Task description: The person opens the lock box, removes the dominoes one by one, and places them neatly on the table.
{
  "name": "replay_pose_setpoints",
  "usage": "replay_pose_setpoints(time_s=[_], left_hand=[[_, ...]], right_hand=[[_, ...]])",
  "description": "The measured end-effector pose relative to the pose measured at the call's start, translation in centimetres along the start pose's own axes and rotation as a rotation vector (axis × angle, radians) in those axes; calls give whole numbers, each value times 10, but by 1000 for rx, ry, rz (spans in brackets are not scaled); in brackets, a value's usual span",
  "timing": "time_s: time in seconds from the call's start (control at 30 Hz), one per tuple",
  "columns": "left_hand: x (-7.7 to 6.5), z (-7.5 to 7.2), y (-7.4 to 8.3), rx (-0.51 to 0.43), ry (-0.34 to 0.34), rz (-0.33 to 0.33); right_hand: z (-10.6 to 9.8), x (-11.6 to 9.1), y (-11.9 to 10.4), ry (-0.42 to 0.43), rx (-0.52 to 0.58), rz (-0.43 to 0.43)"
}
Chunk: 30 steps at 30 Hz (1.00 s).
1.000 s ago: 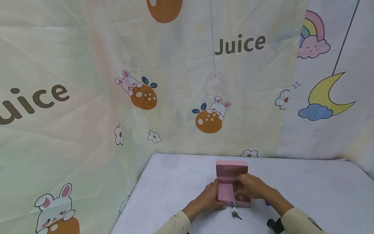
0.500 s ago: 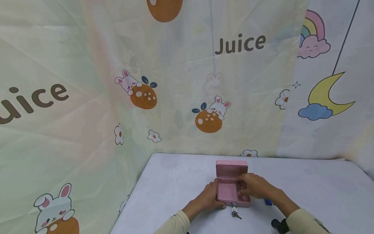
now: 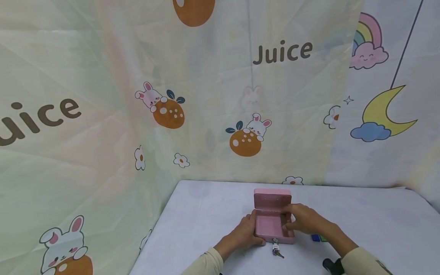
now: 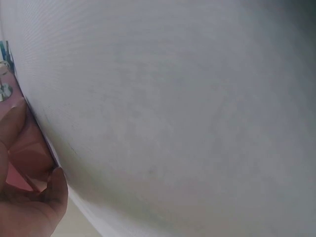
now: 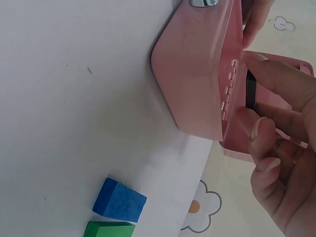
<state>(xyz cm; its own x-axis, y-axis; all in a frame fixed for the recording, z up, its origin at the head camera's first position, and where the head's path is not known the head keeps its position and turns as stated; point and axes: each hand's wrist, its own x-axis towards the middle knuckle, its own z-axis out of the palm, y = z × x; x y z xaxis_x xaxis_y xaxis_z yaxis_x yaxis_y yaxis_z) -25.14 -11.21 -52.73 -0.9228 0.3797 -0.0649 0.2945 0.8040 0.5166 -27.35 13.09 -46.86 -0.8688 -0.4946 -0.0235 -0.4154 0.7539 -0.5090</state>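
A small pink metal cash box point(image 3: 269, 225) stands on the white table with its lid point(image 3: 272, 200) raised at the back. My left hand point(image 3: 245, 231) grips the box's left side, thumb at the front corner. Keys point(image 3: 277, 253) hang from the lock on the front wall. My right hand point(image 3: 302, 218) is at the box's right side, fingers reaching over the opening. In the right wrist view, thumb and fingers pinch a thin, dark, flat piece point(image 5: 251, 90) near the hinge side; its kind cannot be made out.
A blue block point(image 5: 120, 200) and a green block point(image 5: 109, 230) lie on the table right of the box, partly behind my right forearm in the head view. A black object point(image 3: 332, 266) sits at the right sleeve. A printed cloth wall point(image 3: 206, 114) rises behind the table.
My right hand has shifted slightly to the right within the box's opening, and the forearm with it, uncovering the blue and green blocks. The left hand and box stay put.
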Motion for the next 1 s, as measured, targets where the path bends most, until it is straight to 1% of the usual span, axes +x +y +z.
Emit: replay_pose_setpoints(time_s=[0.4,0.57,0.8,1.0], left_hand=[[-2,-2,3,10,3,2],[-2,-2,3,6,1,0],[-1,-2,3,-7,0,-9],[-1,-1,2,-10,-4,-14]], right_hand=[[-6,-3,6,-20,5,38],[-8,-6,11,-16,18,9],[-12,-11,16,-6,-4,25],[-14,-13,21,-13,-24,18]])
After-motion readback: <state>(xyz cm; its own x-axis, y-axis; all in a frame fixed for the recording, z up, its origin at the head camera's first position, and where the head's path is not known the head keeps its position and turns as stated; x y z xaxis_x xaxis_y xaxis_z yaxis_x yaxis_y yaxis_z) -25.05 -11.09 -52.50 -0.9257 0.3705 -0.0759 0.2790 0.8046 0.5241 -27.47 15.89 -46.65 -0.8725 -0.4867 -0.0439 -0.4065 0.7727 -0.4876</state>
